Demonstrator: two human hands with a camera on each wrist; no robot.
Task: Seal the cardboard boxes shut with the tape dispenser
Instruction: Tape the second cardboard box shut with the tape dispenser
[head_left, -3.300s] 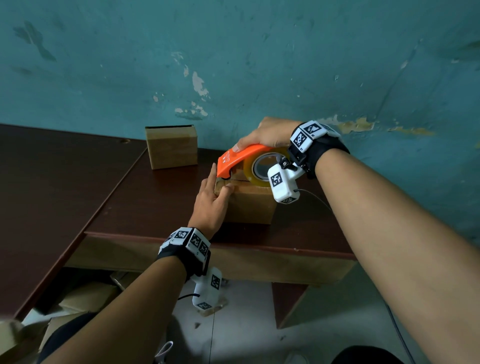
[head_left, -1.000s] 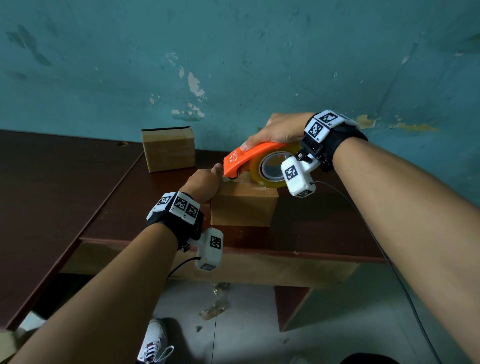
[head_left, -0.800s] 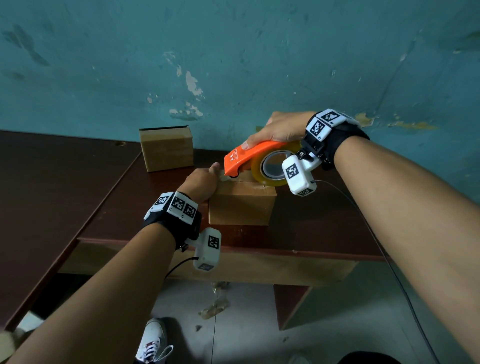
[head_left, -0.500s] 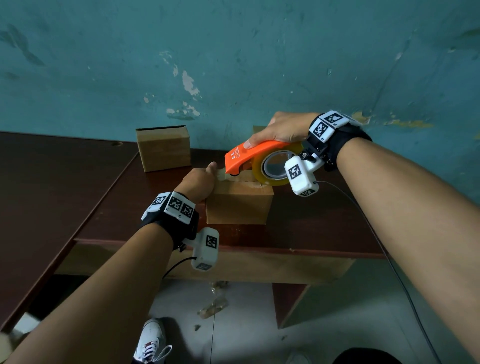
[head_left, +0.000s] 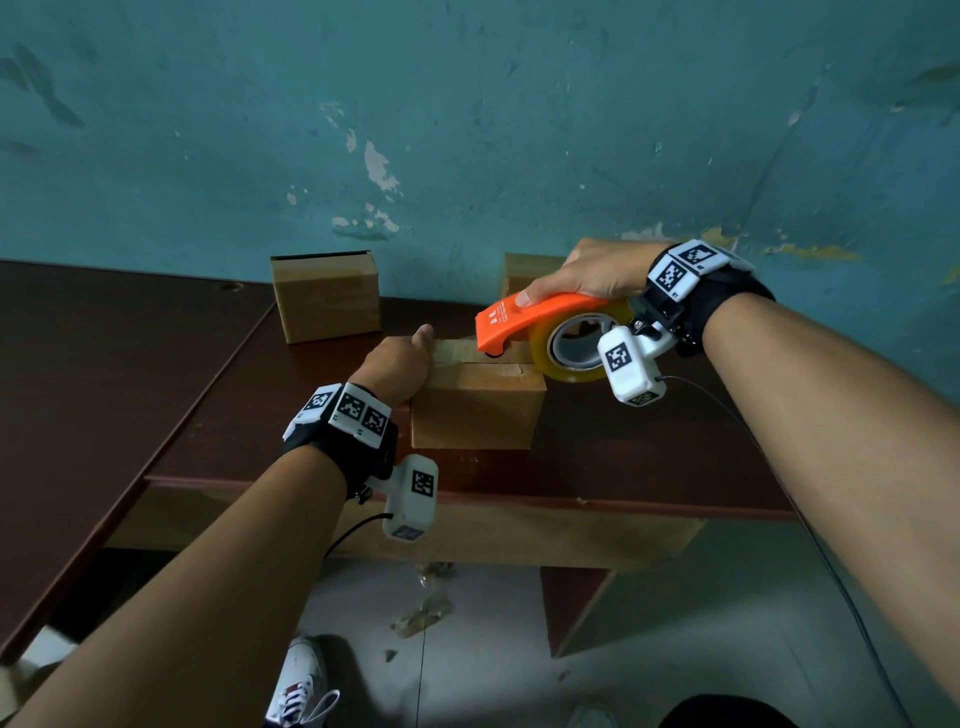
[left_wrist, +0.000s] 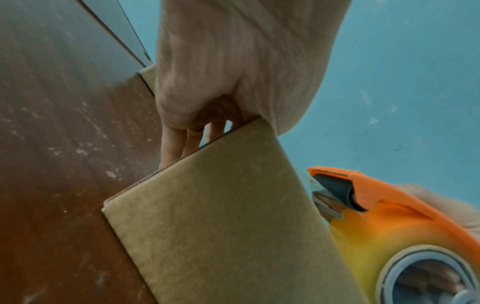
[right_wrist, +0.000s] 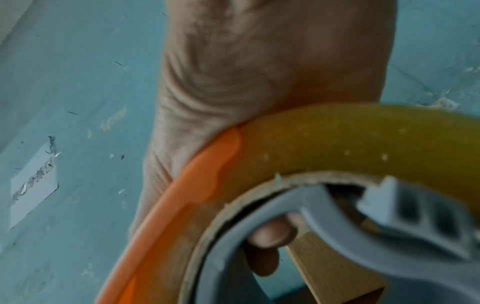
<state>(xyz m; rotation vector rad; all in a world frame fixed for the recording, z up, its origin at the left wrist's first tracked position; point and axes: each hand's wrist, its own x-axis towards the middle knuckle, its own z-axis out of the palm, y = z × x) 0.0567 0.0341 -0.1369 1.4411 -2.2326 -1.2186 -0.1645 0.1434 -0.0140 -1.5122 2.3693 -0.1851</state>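
A small cardboard box (head_left: 478, 410) stands near the table's front edge. My left hand (head_left: 397, 366) grips its left side, thumb on the top edge and fingers (left_wrist: 172, 148) down the side face of the box (left_wrist: 221, 226). My right hand (head_left: 589, 270) grips the orange tape dispenser (head_left: 540, 314) from above, its nose resting on the box top near the middle. A strip of tape (head_left: 457, 349) lies on the top between my thumb and the nose. The yellowish roll (right_wrist: 337, 139) fills the right wrist view under my palm (right_wrist: 259, 72).
A second cardboard box (head_left: 326, 296) stands at the back left by the teal wall. A third box (head_left: 524, 270) is partly hidden behind my right hand. The dark wooden table (head_left: 130, 374) extends left. Below its front edge are the floor and a shoe (head_left: 301, 691).
The dispenser has slid rightward across the box top from its left edge, leaving tape behind. My left hand went from lying flat at the box's front corner to gripping its left side.
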